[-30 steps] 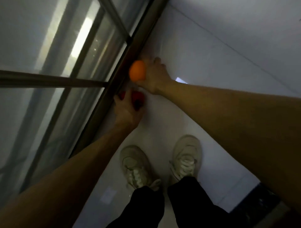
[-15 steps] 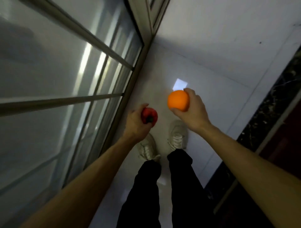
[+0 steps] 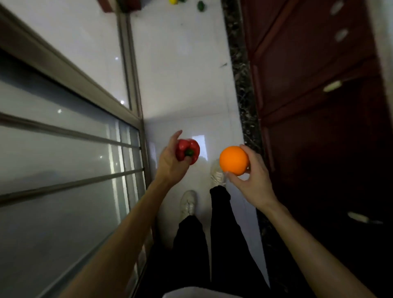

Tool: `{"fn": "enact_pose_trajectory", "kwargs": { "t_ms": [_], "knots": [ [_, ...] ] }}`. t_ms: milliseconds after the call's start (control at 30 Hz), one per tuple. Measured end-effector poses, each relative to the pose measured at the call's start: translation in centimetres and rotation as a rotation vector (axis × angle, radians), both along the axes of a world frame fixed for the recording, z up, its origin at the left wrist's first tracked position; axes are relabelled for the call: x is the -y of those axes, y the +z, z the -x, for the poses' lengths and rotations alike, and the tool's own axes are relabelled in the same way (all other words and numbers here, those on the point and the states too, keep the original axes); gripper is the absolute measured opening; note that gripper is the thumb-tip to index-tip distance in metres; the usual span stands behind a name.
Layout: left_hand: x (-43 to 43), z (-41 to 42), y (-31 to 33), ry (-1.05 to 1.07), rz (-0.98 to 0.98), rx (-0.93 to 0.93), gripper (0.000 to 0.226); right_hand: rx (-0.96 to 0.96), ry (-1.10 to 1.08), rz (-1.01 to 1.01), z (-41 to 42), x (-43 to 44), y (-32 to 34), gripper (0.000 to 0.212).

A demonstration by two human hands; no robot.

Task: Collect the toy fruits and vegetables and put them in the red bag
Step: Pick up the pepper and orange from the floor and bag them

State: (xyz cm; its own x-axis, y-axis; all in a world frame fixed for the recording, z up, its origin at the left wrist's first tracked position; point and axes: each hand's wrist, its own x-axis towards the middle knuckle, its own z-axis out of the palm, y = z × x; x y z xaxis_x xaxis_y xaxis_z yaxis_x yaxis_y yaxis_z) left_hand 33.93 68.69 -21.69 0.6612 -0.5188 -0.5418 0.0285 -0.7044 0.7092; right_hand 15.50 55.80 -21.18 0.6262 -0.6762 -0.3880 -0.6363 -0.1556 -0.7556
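Observation:
My left hand (image 3: 169, 164) grips a red toy bell pepper (image 3: 188, 151) with a green stem, held above the white floor. My right hand (image 3: 253, 178) holds a round toy orange (image 3: 234, 160) at about the same height, a little to the right. Far ahead on the floor lie a green toy vegetable (image 3: 201, 5) and a yellow toy fruit (image 3: 172, 1), cut off by the top edge. No red bag shows in this view.
A glass sliding door with a metal frame (image 3: 136, 119) runs along my left. Dark red cabinets (image 3: 319, 85) with pale handles stand on my right above a dark marble strip (image 3: 242, 85). White floor tiles (image 3: 185, 63) stretch ahead; my shoes are below my hands.
Both hands lifted the pepper and the orange from the floor by the door frame. I straightened up and the view turned along the corridor, bringing the cabinets and the far toys into sight.

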Motion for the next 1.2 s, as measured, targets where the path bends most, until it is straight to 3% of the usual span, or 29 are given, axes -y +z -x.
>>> {"fn": "enact_pose_trajectory", "kwargs": {
  "t_ms": [133, 367, 733, 1067, 1200],
  "knots": [
    [2.7, 4.9, 6.6, -0.175, 0.031, 0.078, 0.066, 0.112, -0.231, 0.006, 6.6, -1.8, 6.5, 0.078],
    [10.3, 18.5, 16.3, -0.712, 0.234, 0.124, 0.068, 0.227, -0.668, 0.127, 21.8, -2.2, 15.8, 0.077],
    [21.6, 44.3, 22.2, -1.216, 0.466, 0.181, 0.065, 0.162, -1.235, 0.326, 46.3, -2.8, 19.9, 0.077],
    [27.7, 58.3, 23.8, -1.465, 0.545, 0.288, 0.064, 0.079, -1.322, 0.424, 56.9, 1.8, 20.9, 0.077],
    [31.0, 62.2, 24.2, -1.551, 0.546, 0.357, 0.064, 0.003, -1.338, 0.367, 59.0, 4.5, 20.5, 0.079]
  ]
}}
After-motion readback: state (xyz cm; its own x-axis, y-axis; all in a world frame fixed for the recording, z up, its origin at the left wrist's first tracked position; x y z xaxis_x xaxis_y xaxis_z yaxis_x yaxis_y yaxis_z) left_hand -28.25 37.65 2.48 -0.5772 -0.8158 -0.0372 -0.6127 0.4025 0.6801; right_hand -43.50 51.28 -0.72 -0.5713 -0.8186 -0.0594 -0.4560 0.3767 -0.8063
